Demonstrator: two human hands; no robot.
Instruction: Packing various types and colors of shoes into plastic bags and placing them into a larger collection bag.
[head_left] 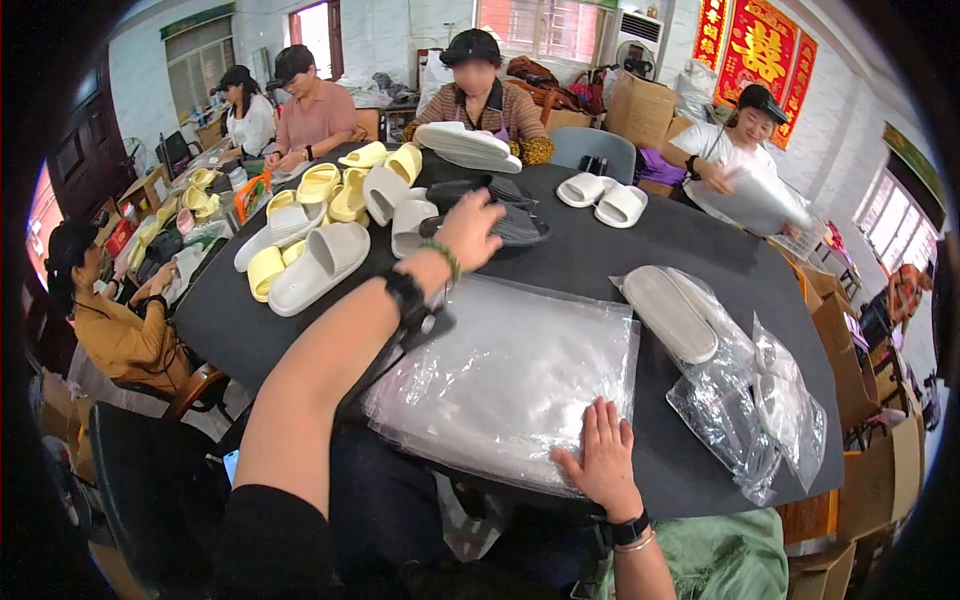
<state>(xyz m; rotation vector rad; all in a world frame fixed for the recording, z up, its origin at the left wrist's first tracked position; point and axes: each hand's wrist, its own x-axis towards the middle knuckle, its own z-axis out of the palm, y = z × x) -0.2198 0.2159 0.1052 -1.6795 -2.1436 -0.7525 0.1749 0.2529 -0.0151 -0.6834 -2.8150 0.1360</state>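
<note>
Fetching step: left hand (468, 232), open and empty, reaches for dark slippers (500, 205); right hand (604, 458) lies flat, pinning clear bags (500, 385). Next move likely needs a firm grip.

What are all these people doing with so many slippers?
People sit around a dark table covered with slippers. The person wearing the camera stretches the left hand out to a dark slipper beside a heap of white and yellow slippers. The right hand rests flat on a stack of clear plastic bags. To the right lies a white slipper already in a bag. Across the table, another person handles a bag.
</note>
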